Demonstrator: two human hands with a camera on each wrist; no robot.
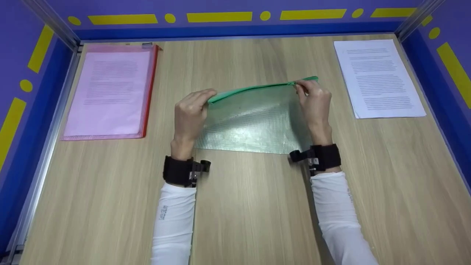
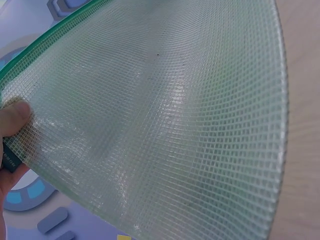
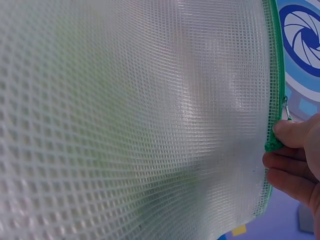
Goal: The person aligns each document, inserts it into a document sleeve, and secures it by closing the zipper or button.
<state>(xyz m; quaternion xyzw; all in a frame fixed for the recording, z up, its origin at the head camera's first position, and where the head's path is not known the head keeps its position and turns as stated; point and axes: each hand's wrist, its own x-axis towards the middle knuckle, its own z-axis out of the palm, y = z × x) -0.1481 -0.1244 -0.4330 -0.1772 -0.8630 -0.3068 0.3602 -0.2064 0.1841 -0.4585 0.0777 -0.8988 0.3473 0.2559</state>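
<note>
Right of the pink folder (image 1: 106, 95), a see-through, pale-green pouch (image 1: 254, 125) is held over the tabletop (image 1: 250, 206); its grid mesh (image 2: 165, 120) shines and bows, with a green zip (image 1: 254, 87) along the far edge; the left hand (image 1: 191, 114) pinches the end nearest the folder; the right hand (image 1: 316, 105) pinches the zip's farther end, beside the pull (image 3: 286, 104).

Purple-and-blue walls (image 1: 235, 28) bear yellow bars (image 1: 219, 17) and dots (image 1: 265, 15); they edge a wood-grain table (image 1: 250, 206).
</note>
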